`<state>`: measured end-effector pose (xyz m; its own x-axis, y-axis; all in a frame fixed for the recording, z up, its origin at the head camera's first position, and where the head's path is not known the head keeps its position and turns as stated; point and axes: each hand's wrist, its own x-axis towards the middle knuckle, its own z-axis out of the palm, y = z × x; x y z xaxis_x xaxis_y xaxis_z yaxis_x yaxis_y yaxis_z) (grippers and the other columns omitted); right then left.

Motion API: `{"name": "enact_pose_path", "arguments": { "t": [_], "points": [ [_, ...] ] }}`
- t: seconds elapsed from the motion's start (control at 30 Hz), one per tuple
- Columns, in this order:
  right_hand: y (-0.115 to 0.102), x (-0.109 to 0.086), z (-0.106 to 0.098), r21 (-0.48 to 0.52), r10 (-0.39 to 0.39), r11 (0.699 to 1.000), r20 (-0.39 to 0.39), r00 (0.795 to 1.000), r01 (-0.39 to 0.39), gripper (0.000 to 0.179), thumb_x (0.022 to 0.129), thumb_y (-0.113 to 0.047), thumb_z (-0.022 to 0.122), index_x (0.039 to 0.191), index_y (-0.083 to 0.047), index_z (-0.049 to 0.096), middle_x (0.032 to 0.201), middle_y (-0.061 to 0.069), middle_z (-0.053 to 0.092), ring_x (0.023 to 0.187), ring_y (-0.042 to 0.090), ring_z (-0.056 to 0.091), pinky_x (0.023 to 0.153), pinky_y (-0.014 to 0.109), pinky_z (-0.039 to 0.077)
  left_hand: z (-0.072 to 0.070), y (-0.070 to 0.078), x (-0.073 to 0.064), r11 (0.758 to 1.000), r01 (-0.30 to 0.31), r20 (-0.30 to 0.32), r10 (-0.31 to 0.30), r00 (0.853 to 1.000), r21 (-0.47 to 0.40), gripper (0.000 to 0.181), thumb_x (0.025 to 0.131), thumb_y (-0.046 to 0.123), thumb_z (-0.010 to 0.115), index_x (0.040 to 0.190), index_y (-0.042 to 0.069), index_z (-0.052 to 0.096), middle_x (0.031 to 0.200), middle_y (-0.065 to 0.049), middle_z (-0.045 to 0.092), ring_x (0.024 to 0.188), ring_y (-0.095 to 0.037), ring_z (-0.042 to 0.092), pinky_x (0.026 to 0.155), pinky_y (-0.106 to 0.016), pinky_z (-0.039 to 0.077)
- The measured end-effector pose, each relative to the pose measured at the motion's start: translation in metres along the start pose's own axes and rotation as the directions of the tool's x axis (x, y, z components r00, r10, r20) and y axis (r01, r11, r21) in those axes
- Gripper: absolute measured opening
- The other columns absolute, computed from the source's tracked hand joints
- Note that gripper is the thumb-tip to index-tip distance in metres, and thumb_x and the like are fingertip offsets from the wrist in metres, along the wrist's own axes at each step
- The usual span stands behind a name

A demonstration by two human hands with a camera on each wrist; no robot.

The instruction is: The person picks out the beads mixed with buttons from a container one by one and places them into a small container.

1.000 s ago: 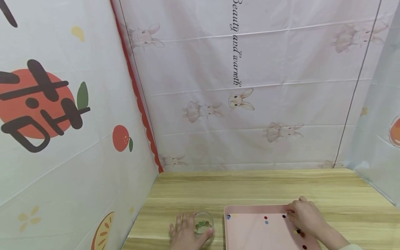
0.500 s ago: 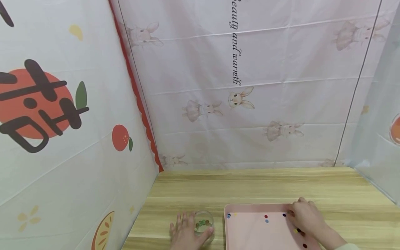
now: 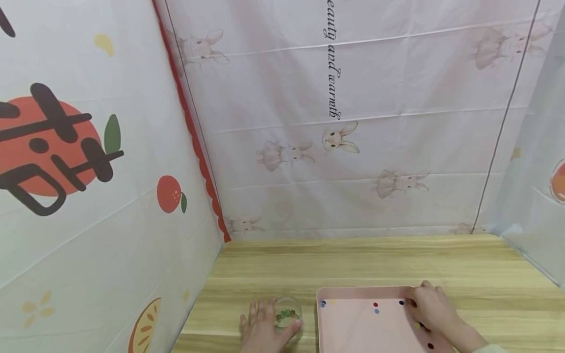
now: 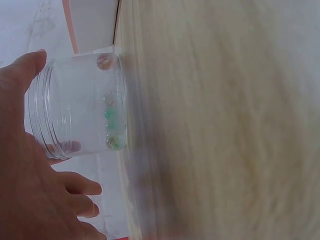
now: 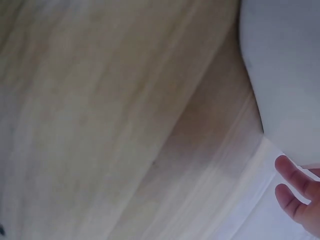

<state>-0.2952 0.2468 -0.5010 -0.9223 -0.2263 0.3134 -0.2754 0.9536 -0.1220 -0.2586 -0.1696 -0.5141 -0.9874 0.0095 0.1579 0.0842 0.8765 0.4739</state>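
My left hand (image 3: pixel 263 327) holds a clear round plastic jar (image 3: pixel 288 328) by its open, threaded rim, thumb on one side and a finger on the other. Inside the jar (image 4: pixel 80 107) lie several green and brownish glass marbles (image 4: pixel 111 120), low near the base. To the right, my right hand (image 3: pixel 434 308) reaches over the far right corner of a pink tray (image 3: pixel 362 328), its thumb and index fingertips pointing down inside. I cannot tell whether those fingertips pinch anything. Two other fingers (image 5: pixel 295 180) stay outside the tray wall (image 5: pixel 285 75) in the right wrist view.
Small round pieces lie scattered in the tray: a red one (image 3: pixel 375 305), a light blue one (image 3: pixel 377 311), a dark one (image 3: pixel 401 303) and others by the edges. The wood-grain table (image 3: pixel 353 260) meets printed cloth walls (image 3: pixel 282 206) at the back and sides.
The right hand has shifted slightly right along the tray's far wall toward the corner. The left hand and the jar have stayed put.
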Motion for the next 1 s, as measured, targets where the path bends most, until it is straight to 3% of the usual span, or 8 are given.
{"name": "enact_pose_path", "arguments": {
  "t": [0.23, 0.37, 0.5, 0.7, 1.0],
  "points": [
    [0.000, 0.003, -0.006, 0.071, 0.017, 0.997, 0.011, 1.000, -0.018, 0.006, 0.077, -0.014, 0.076, 0.081, -0.017, 0.074, 0.064, -0.011, 0.057, 0.069, 0.013, 0.045, 0.060, 0.033, 0.033, -0.001, 0.001, -0.001, 1.000, -0.003, 0.006, 0.003, 1.000, 0.002, 0.101, 0.079, 0.083, 0.051, 0.145, 0.007, 0.046, 0.151, -0.033, 0.036, 0.142, -0.057, 0.025, 0.105, -0.083, 0.010],
    [-0.001, 0.003, -0.009, 0.100, 0.031, 0.994, 0.022, 0.999, -0.034, 0.012, 0.077, -0.016, 0.076, 0.088, -0.013, 0.078, 0.067, -0.012, 0.059, 0.072, 0.013, 0.047, 0.062, 0.032, 0.031, 0.000, 0.001, -0.001, 1.000, -0.006, -0.004, 0.006, 1.000, 0.016, 0.101, 0.079, 0.084, 0.051, 0.144, 0.008, 0.046, 0.151, -0.033, 0.038, 0.141, -0.057, 0.027, 0.105, -0.083, 0.011],
    [-0.002, 0.003, -0.011, 0.108, 0.039, 0.993, 0.021, 0.999, -0.041, 0.021, 0.077, -0.017, 0.077, 0.097, -0.014, 0.080, 0.075, -0.011, 0.068, 0.076, 0.013, 0.052, 0.062, 0.033, 0.035, 0.000, 0.001, -0.002, 1.000, -0.008, -0.010, 0.008, 1.000, 0.028, 0.100, 0.078, 0.084, 0.052, 0.144, 0.008, 0.048, 0.150, -0.033, 0.039, 0.140, -0.058, 0.028, 0.104, -0.083, 0.013],
    [-0.004, 0.004, -0.015, 0.117, 0.048, 0.992, 0.017, 0.999, -0.050, 0.019, 0.078, -0.019, 0.079, 0.097, -0.017, 0.080, 0.080, -0.011, 0.070, 0.079, 0.014, 0.054, 0.063, 0.034, 0.039, -0.002, 0.003, -0.003, 0.999, -0.011, -0.010, 0.011, 1.000, 0.030, 0.101, 0.078, 0.084, 0.051, 0.144, 0.007, 0.047, 0.150, -0.033, 0.039, 0.140, -0.058, 0.028, 0.103, -0.083, 0.013],
    [-0.007, 0.003, -0.014, 0.134, 0.042, 0.991, -0.078, 0.996, -0.031, 0.013, 0.080, -0.020, 0.079, 0.092, -0.015, 0.079, 0.079, -0.012, 0.070, 0.081, 0.014, 0.057, 0.069, 0.042, 0.046, 0.003, -0.001, -0.003, 0.999, -0.004, -0.033, 0.005, 0.999, 0.036, 0.101, 0.077, 0.085, 0.053, 0.142, 0.009, 0.049, 0.149, -0.033, 0.041, 0.140, -0.057, 0.029, 0.105, -0.081, 0.013]
  ]
}}
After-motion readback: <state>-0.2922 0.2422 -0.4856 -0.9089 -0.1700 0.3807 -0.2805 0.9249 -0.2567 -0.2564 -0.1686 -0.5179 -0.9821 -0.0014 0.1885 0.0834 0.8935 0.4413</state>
